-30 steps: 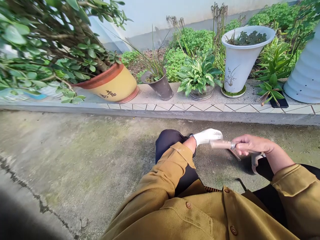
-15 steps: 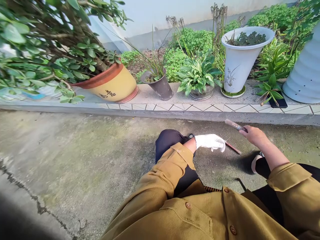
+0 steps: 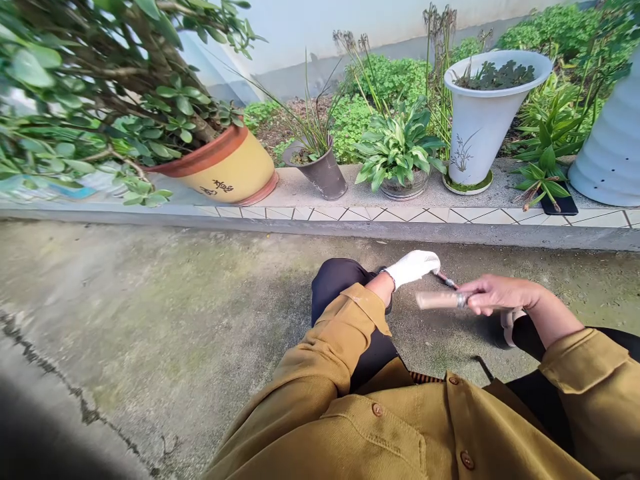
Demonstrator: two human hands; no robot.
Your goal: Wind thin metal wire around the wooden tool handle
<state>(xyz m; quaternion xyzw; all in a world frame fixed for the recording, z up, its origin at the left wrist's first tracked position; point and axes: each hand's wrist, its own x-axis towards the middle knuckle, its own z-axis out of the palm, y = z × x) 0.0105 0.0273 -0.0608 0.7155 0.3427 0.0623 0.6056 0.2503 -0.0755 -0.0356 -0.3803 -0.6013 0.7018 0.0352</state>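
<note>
Yellow pot (image 3: 231, 175) with leafy shrub on the ledge at left, white-gloved left hand (image 3: 413, 266) gripping a thin reddish tool (image 3: 445, 280) over the concrete ground, bare right hand (image 3: 493, 295) grasping a wooden handle (image 3: 436, 301), level, pointing left

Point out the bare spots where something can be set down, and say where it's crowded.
Bare concrete ground stretches wide left of the person's knee, up to the tiled curb. A short bare strip of ledge lies between the yellow pot and the grey pot. Crowded: the ground around the gloved left hand and the right hand holding the wooden-handled tool.
</note>
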